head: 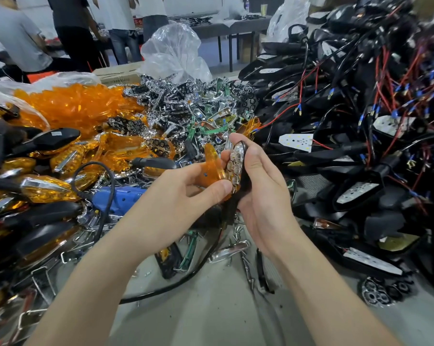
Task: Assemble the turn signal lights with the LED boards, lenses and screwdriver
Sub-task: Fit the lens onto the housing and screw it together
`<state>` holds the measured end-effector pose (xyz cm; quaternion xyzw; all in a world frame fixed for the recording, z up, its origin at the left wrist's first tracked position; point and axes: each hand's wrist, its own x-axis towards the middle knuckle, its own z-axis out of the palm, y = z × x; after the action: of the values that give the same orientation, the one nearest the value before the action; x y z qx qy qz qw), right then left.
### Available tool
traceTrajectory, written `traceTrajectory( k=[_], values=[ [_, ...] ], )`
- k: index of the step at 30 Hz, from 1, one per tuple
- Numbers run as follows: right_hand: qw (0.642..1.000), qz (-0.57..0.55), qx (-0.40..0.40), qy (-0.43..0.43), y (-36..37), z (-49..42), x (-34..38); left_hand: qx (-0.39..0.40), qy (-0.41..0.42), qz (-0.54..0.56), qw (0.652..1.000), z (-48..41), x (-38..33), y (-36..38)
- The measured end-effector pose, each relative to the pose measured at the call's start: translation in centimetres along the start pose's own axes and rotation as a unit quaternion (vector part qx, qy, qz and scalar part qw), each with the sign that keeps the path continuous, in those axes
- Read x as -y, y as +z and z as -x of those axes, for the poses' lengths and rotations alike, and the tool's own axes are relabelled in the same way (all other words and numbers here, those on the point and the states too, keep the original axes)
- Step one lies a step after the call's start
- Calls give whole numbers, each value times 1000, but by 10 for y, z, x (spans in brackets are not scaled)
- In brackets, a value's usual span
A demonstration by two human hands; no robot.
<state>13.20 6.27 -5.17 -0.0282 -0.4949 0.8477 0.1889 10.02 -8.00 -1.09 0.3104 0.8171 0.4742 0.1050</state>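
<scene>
Filling the right side, a heap of black plastic lamp housings with red and black wires [348, 121]. Across the left, a mound of translucent orange plastic lenses [73, 106]. Between the two, a pile of chrome-plated reflector pieces [176, 101]. Low on the left amid loose parts, a blue corded electric screwdriver [121, 198], lying on its side. Held up over the grey table [211, 315], at the middle: a black turn signal housing with a chrome honeycomb reflector [236, 166], long axis near upright, pointed end up and away, reflector face turned left, black stem pointing down. Right hand [258, 186] wrapped round its black back, thumb along the near edge, one fingertip hooked over the top. Left hand [181, 193] pinching a curved orange lens [211, 166] between thumb below and fingertips above, lens edge-on and upright, close against the reflector face.
</scene>
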Motion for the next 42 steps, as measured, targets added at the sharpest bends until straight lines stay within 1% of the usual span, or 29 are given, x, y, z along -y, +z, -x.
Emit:
traceTrajectory(
  k=[4,8,10,13,15,18,19,21,24,25,26,28,30,32,34,39,42],
  values=[
    [1000,8,-2,4,2,2,1,15,-8,-35,999,-2,-2,-1],
    [1000,16,9,-17,2,2,-1,12,-13,-62,998,-3,0,4],
    [1000,-7,13,-21,1,1,-3,9,-16,-56,998,-3,2,8],
    [999,-25,19,-24,0,0,-4,0,-17,-10,1000,-2,4,14],
    [999,6,21,-39,1,1,-3,-17,-8,7,1000,0,3,19],
    [993,85,17,-85,4,2,-2,-43,-5,31,999,3,4,25],
    [990,99,23,-99,4,2,-2,-40,-1,59,997,5,6,26],
    [987,105,40,-117,7,4,-1,-14,-2,158,987,7,12,26],
    [982,113,55,-141,9,7,2,19,-21,335,942,8,20,26],
    [978,131,63,-151,9,9,3,23,-22,359,933,7,21,26],
    [972,155,75,-158,9,10,3,21,-19,355,935,7,22,26],
    [962,197,102,-158,7,12,1,-2,-7,310,951,7,21,26],
    [965,193,123,-130,6,12,0,-44,15,240,970,9,20,23],
    [974,146,141,-97,8,13,-2,-102,61,142,983,12,17,21],
    [981,89,153,-76,12,15,-5,-146,98,72,982,14,12,21],
    [987,-30,153,-42,19,17,-6,-186,107,-8,977,18,11,22],
    [985,-55,160,-38,20,18,-3,-203,117,-38,971,20,13,22]
  ],
)
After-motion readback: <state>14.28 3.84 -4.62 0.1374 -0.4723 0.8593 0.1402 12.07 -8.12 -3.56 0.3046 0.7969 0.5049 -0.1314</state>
